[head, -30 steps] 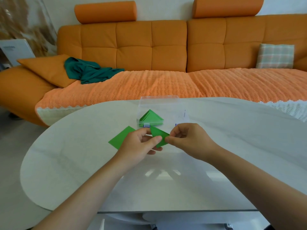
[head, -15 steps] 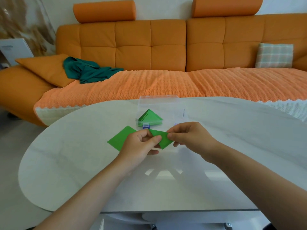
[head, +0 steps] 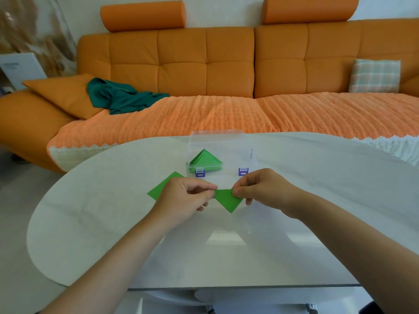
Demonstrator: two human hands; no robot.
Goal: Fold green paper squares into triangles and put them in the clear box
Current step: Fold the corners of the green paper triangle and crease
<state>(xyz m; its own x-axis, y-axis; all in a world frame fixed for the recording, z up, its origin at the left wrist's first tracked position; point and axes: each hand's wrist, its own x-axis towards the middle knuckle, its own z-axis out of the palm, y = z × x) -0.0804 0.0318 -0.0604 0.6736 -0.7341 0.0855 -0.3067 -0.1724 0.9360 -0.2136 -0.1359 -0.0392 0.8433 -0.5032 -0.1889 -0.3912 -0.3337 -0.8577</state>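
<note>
A folded green paper triangle point(head: 227, 199) hangs point-down just above the table, pinched at its two upper corners. My left hand point(head: 183, 199) holds the left corner and my right hand point(head: 264, 191) holds the right one. Behind my left hand lies a flat green paper square point(head: 161, 189), partly hidden by the hand. The clear box point(head: 226, 152) with purple latches stands open just beyond my hands. Several folded green triangles point(head: 205, 160) are stacked in its left half.
The white oval table point(head: 113, 223) ends a little past the box. An orange sofa point(head: 204, 64) fills the background, with a teal cloth point(head: 120, 98) and cushions on it. A white panel point(head: 20, 69) leans at far left.
Both hands have drawn apart along the fold, so the triangle now shows fully between them. It was mostly covered by my fingers before.
</note>
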